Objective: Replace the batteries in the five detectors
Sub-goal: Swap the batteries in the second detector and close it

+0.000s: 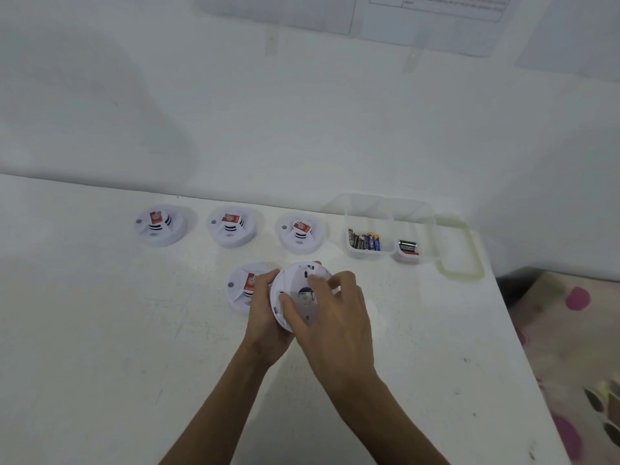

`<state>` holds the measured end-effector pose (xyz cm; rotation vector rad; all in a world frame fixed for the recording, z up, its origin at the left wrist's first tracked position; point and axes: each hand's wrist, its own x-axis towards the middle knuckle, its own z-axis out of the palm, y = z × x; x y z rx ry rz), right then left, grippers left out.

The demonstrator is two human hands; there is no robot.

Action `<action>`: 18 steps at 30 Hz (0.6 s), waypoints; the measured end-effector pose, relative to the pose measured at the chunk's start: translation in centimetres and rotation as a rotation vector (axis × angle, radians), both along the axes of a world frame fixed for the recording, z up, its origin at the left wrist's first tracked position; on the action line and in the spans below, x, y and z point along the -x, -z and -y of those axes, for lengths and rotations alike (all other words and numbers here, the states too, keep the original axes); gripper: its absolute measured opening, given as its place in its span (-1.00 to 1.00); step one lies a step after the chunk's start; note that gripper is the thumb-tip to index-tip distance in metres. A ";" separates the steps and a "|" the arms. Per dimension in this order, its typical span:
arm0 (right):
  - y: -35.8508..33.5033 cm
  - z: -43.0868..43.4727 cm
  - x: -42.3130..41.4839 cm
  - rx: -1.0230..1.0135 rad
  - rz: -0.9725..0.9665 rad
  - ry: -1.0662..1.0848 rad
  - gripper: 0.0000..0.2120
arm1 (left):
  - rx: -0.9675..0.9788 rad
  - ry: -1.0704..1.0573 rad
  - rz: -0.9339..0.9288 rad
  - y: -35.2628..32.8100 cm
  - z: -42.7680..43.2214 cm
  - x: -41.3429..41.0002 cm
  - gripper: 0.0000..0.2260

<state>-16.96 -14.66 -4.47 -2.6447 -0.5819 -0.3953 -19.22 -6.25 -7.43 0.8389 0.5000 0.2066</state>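
White, scuffed table (100,330), white wall behind. One round white plastic detector (291,284) is held back-up between both hands. My left hand (265,317) curls round its left rim. My right hand (339,317) covers the back, thumb and fingers (320,280) curled onto the plate. Four more detectors (231,226) rest dome-up, red labels showing. Cylindrical batteries (365,241) lie in a clear tub (426,226) at right.

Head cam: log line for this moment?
left hand grips inverted detector | right hand grips its back | four detectors face-up on table | batteries in clear box
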 end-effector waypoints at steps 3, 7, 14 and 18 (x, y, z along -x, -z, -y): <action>-0.5 0.7 0.0 -0.081 -0.028 -0.116 -0.60 | 0.018 0.014 0.036 -0.4 -0.4 0.0 -0.44; -1.2 2.5 -1.0 -0.159 -0.127 -0.325 -0.71 | 0.010 0.051 0.111 -1.4 -0.6 0.2 -0.30; -1.1 3.8 -1.9 -0.322 -0.318 -0.322 -0.65 | 0.084 0.120 0.068 -1.3 -0.7 0.4 -0.36; -1.2 3.6 -1.4 -0.343 -0.403 -0.221 -0.51 | -0.102 0.180 0.104 -1.8 -1.0 0.5 -0.76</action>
